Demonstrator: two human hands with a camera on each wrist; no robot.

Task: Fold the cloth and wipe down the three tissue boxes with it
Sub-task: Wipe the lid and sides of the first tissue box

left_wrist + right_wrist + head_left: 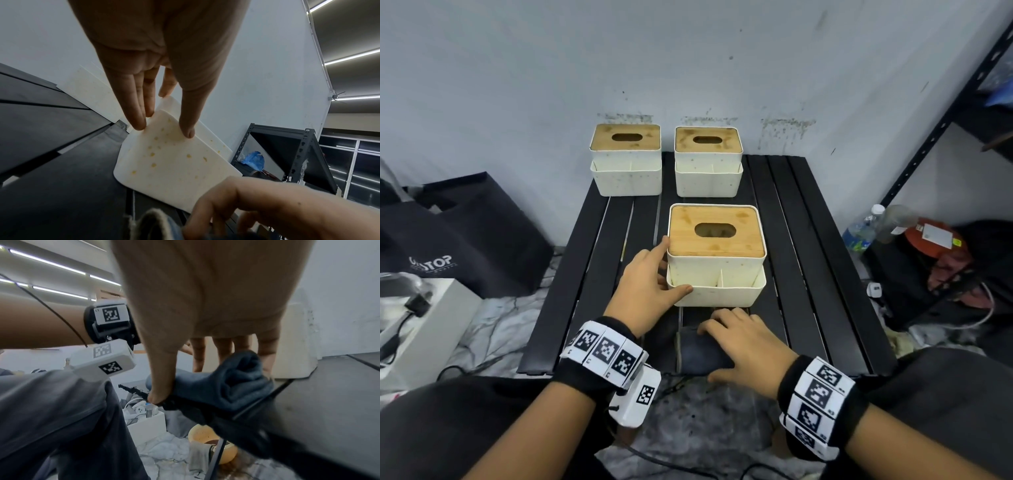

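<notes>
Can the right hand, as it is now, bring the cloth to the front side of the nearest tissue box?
Probably yes. The right hand grips the folded cloth directly in front of the nearest tissue box, with only bare table between them. The left hand holds the box's left side only.

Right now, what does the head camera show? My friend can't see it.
A left hand holds the nearest tissue box on a black table. The right hand grips a dark cloth in front; two more boxes stand by the wall.
</notes>
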